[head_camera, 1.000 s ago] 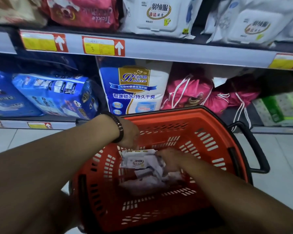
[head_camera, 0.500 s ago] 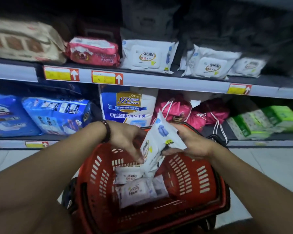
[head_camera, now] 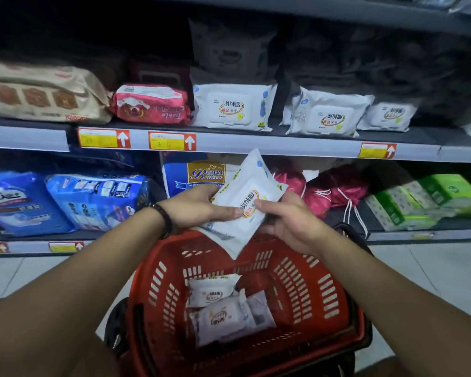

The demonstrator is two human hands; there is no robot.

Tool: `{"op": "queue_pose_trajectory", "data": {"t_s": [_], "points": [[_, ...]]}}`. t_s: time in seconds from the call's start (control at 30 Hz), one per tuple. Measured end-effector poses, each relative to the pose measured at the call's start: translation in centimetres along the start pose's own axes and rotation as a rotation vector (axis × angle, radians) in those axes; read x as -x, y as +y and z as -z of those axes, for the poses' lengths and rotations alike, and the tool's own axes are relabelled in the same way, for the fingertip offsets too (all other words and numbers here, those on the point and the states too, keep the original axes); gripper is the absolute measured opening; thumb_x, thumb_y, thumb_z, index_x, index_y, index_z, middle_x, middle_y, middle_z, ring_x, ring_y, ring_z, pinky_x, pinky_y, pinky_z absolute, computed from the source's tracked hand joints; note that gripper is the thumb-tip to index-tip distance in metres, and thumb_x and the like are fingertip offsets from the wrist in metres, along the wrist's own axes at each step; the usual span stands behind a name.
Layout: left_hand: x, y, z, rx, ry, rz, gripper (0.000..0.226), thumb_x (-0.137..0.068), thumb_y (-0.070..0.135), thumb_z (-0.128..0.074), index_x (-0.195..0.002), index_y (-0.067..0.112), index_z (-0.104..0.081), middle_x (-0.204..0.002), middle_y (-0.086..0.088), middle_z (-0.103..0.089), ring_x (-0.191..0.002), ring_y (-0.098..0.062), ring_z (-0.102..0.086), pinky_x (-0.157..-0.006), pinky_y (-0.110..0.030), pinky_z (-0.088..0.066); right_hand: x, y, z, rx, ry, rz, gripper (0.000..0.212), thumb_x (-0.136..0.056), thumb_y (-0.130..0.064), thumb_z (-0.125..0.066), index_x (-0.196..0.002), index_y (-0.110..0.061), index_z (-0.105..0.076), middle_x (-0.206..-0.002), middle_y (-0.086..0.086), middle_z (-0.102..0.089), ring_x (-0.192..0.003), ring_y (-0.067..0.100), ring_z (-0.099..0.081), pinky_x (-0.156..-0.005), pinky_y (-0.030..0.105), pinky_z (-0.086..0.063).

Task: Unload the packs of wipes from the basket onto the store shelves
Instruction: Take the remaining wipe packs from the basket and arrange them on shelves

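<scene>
Now both hands are up over the basket (head_camera: 324,295), clamped on 1 white wipes pack (head_camera: 245,202) between them. Left hand (head_camera: 199,206) grips its left edge, thumb flat on the printed face, fingers underneath. Right hand (head_camera: 291,227) grips the right side, thumb on the label, fingers behind. The pack is tilted: top corner points up twd the upper shelf (head_camera: 256,144) edge, bottom corner hangs over the basket's far rim. Poss. a 2nd pack is under it, can't tell. Dark beaded bracelet (head_camera: 165,219) on the left wrist.

The basket is red plastic w/ slotted walls, low in front of the shelving, w/ a black handle (head_camera: 348,232) at its far right. 2 more wipes packs lie flat in its bottom, touching: small one (head_camera: 211,291) farther, bigger one (head_camera: 223,319) nearer. A greyish item just right of them is too blurred to ID.

On the upper shelf 3 matching white packs lie in a row: (head_camera: 231,107), (head_camera: 326,115), (head_camera: 389,115). Left of them are a red pack (head_camera: 151,104), then a beige pack (head_camera: 38,93). Red/yellow price tags (head_camera: 172,140) sit on the shelf edge.

On the lower shelf, left to right: blue packs (head_camera: 95,200), a blue/white Baileen bag (head_camera: 193,178) behind the held pack, pink drawstring bags (head_camera: 337,191), green packs (head_camera: 419,202). Pale tiled floor (head_camera: 433,268) beneath.
</scene>
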State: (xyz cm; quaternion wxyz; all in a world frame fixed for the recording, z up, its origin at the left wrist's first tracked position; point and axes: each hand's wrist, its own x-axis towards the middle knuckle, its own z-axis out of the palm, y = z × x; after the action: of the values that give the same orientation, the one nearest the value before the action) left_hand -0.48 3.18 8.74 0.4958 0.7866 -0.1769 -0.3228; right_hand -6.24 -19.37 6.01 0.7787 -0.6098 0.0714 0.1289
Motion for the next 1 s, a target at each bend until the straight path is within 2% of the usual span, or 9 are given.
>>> {"op": "queue_pose_trajectory", "data": {"t_s": [0.1,0.2,0.33,0.43,0.5,0.6,0.7,0.83,1.0], "points": [[-0.2,-0.3,0.4,-0.044,0.020,0.009,0.050,-0.082,0.040,-0.089,-0.126,0.025,-0.070,-0.114,0.006,-0.081,-0.106,-0.016,-0.078,-0.103,-0.044,-0.058,-0.2,0.7,-1.6,0.062,0.014,0.037,0.030,-0.097,-0.010,-0.070,-0.127,-0.005,-0.068,-0.119,0.018,-0.077,-0.099,0.034,-0.076,-0.086,0.052,-0.064],[-0.1,-0.5,2.2,-0.310,0.034,0.052,0.046,-0.079,0.048,-0.090,-0.118,0.030,-0.073,-0.110,0.014,-0.080,-0.102,-0.012,-0.077,-0.104,-0.038,-0.057,-0.9,1.8,-2.1,0.250,0.011,-0.115,0.027,-0.097,-0.025,-0.074,-0.119,-0.009,-0.071,-0.104,0.017,-0.079,-0.082,0.026,-0.076,-0.067,0.036,-0.062],[-0.1,-0.4,4.7,-0.887,-0.028,0.143,0.049,-0.078,0.055,-0.086,-0.115,0.028,-0.071,-0.117,0.007,-0.074,-0.106,-0.020,-0.068,-0.097,-0.036,-0.055,-2.8,6.4,-0.6,1.083,-0.253,-0.405,0.035,-0.092,-0.047,-0.077,-0.108,-0.015,-0.076,-0.099,0.005,-0.078,-0.081,0.016,-0.070,-0.067,0.028,-0.052],[-0.5,-1.0,4.7,-1.014,-0.189,0.260,0.049,-0.080,0.053,-0.085,-0.118,0.027,-0.069,-0.115,0.005,-0.071,-0.100,-0.021,-0.066,-0.092,-0.033,-0.055,-4.3,11.5,0.5,1.524,-0.362,-0.435,0.037,-0.091,-0.053,-0.075,-0.100,-0.018,-0.081,-0.088,-0.001,-0.075,-0.083,0.020,-0.070,-0.069,0.026,-0.047],[-1.1,-1.7,4.4,-1.035,-0.263,0.300,0.054,-0.081,0.054,-0.084,-0.123,0.026,-0.066,-0.115,0.003,-0.068,-0.097,-0.021,-0.062,-0.092,-0.032,-0.054,-5.4,14.5,0.9,1.523,-0.331,-0.489,0.036,-0.093,-0.050,-0.074,-0.107,-0.017,-0.080,-0.103,0.003,-0.078,-0.098,0.023,-0.072,-0.081,0.028,-0.053],[-2.0,-3.1,4.3,-1.103,-0.282,0.289,0.060,-0.081,0.054,-0.084,-0.129,0.024,-0.065,-0.124,0.002,-0.069,-0.110,-0.023,-0.066,-0.098,-0.037,-0.055,-7.2,18.3,0.8,1.553,-0.269,-0.479,0.045,-0.095,-0.037,-0.073,-0.136,-0.018,-0.066,-0.137,0.009,-0.068,-0.126,0.028,-0.064,-0.103,0.031,-0.050],[-2.7,-4.2,4.5,-1.141,-0.280,0.303,0.074,-0.081,0.054,-0.083,-0.145,0.027,-0.057,-0.135,0.000,-0.068,-0.120,-0.024,-0.067,-0.101,-0.038,-0.056,-8.0,22.2,0.0,1.626,-0.170,-0.443,0.045,-0.096,-0.024,-0.066,-0.140,-0.018,-0.057,-0.140,0.013,-0.061,-0.134,0.033,-0.057,-0.111,0.042,-0.048],[-3.6,-4.9,4.7,-1.136,-0.307,0.304,0.085,-0.092,0.047,-0.077,-0.162,0.026,-0.034,-0.162,-0.001,-0.044,-0.144,-0.026,-0.048,-0.109,-0.038,-0.045,-8.7,26.3,-0.9,1.697,-0.177,-0.439,0.081,-0.096,-0.034,-0.067,-0.162,-0.009,-0.026,-0.160,0.017,-0.042,-0.153,0.039,-0.029,-0.124,0.047,-0.030],[-3.8,-4.9,4.3,-1.183,-0.295,0.301,0.084,-0.097,0.043,-0.073,-0.164,0.023,-0.028,-0.166,-0.002,-0.038,-0.148,-0.027,-0.044,-0.114,-0.041,-0.043,-9.1,27.4,-1.4,1.696,-0.160,-0.449,0.054,-0.094,-0.034,-0.065,-0.147,-0.034,-0.054,-0.162,0.006,-0.040,-0.153,0.034,-0.029,-0.125,0.047,-0.029]]}}
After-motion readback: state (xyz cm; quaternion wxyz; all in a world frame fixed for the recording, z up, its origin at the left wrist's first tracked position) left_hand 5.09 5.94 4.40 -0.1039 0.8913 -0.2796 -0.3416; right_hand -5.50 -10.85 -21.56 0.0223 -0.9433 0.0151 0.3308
